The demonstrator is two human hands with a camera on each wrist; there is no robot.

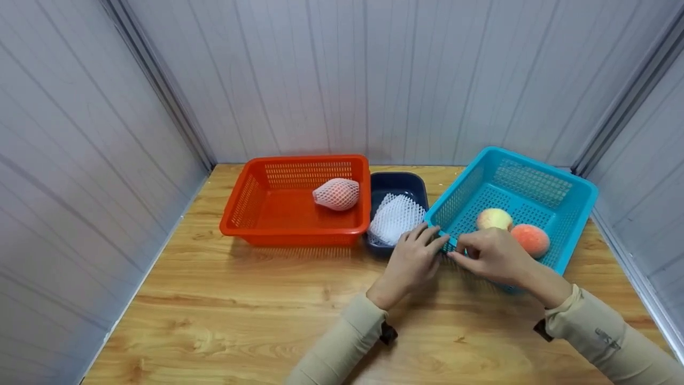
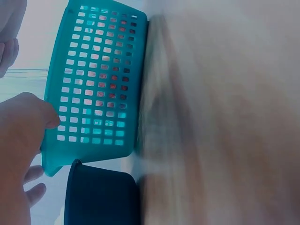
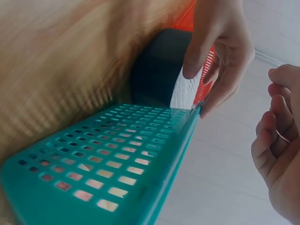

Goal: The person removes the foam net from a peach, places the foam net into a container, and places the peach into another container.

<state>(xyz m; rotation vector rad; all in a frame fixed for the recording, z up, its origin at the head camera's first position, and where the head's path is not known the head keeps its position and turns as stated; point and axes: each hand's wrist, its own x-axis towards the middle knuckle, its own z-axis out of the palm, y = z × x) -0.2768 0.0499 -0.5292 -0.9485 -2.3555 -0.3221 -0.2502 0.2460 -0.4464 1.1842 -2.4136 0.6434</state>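
Observation:
At the near left corner of a blue plastic basket [image 1: 580,214], my left hand [image 1: 411,259] touches the rim with its fingertips. My right hand [image 1: 494,254] hovers over the basket's near side; in the right wrist view its fingers [image 3: 269,136] are loosely bent, hold nothing and stand apart from the rim. Inside the basket lie a yellowish peach [image 1: 494,218] and a reddish peach [image 1: 530,240]. White foam fruit nets [image 1: 398,216] fill much of a dark blue bin [image 1: 396,181], just beyond my left hand. The left wrist view shows the basket's perforated wall [image 2: 101,150] close up.
Left of the dark bin stands a red basket [image 1: 278,211], with a peach in a white foam net [image 1: 338,193] at its right side. All three containers sit on a wood-grain table [image 1: 230,315]. Pale panel walls [image 1: 342,80] enclose the back and both sides.

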